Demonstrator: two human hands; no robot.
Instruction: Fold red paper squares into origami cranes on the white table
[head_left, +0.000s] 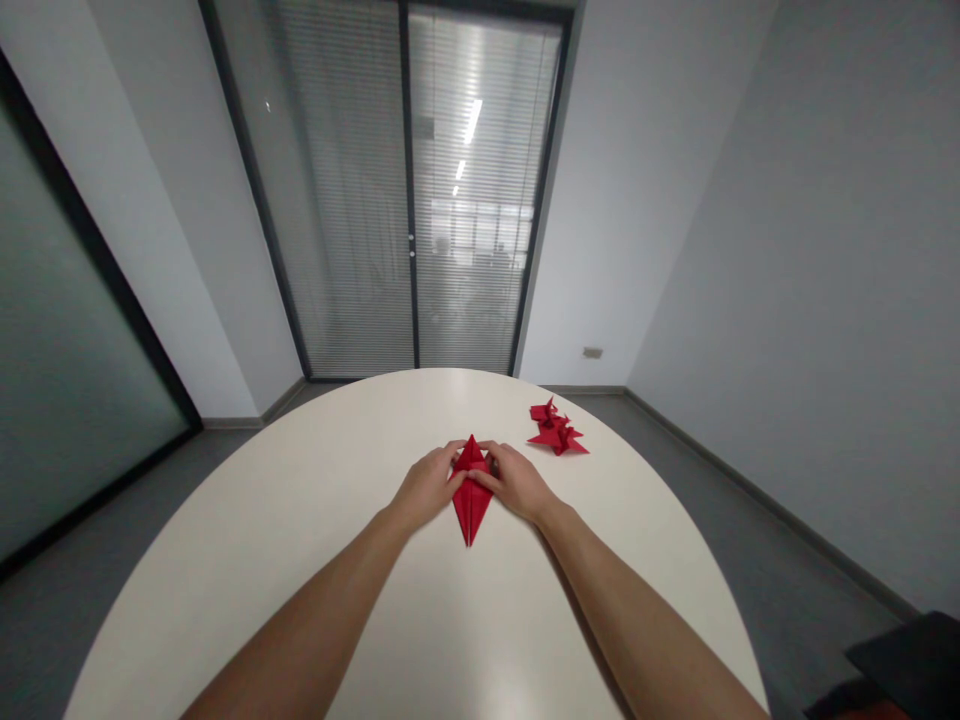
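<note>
A piece of folded red origami paper [471,505], shaped like a long kite with a crease down its middle, lies between my hands near the table's centre. One tip points away from me; the split lower tip points toward me. My left hand [433,480] grips its left edge, thumb on top and fingers behind. On the right edge, my right hand [517,478] holds it the same way, its thumb pressed across the upper part. The fingertips behind the paper are partly hidden.
Several finished-looking red origami pieces [556,432] sit clustered at the far right of the round white table [300,560]. A dark object [911,660], perhaps a chair, shows at lower right. Beyond the table stand a glass partition with blinds [352,220] and pale walls.
</note>
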